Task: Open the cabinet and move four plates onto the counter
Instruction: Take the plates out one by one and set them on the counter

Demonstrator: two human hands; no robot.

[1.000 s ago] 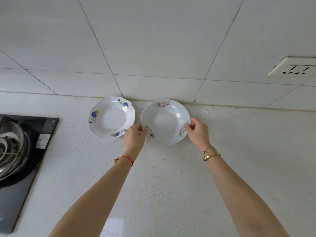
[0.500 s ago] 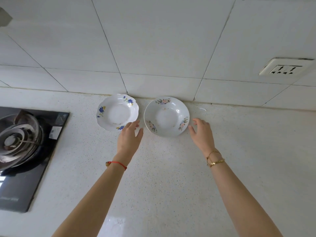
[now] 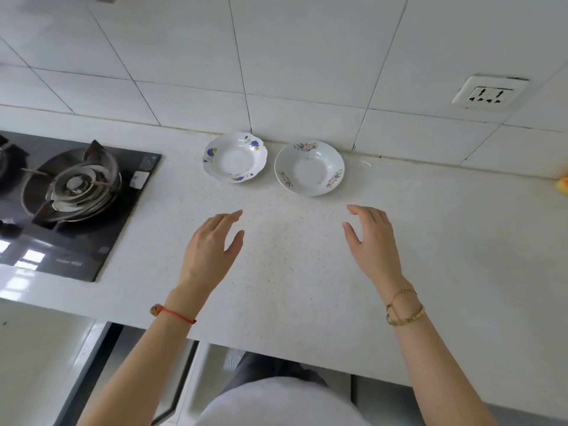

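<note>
While both of my hands hover over the middle of the desk [image 3: 307, 272], neither grip holds anything: my left hand [image 3: 212, 250] has its fingers straight and loosely spread, thumb apart, and my right hand [image 3: 373, 241] is likewise spread and relaxed, fingers slightly bent. A red string bracelet [image 3: 173, 313] circles my left wrist and gold bracelets [image 3: 404, 309] my right.

Beyond my fingertips, near the desk's far edge where it meets the tiled wall [image 3: 307, 56], two plates lie side by side, close but apart. Ahead of my left hand is the scalloped plate with blue flowers [image 3: 235, 157]; ahead of my right, a little nearer to me, is the round plate with pink flowers [image 3: 309, 167]. Both sit flat and well clear of my hands.

Toward the desk's left edge a black gas stove [image 3: 76, 204] is set into the surface. On the wall to the right is a white power socket [image 3: 488, 93], and something yellow [image 3: 563, 185] shows at the desk's right edge. Below the desk's near edge, a cabinet door [image 3: 172, 379] stands ajar.
</note>
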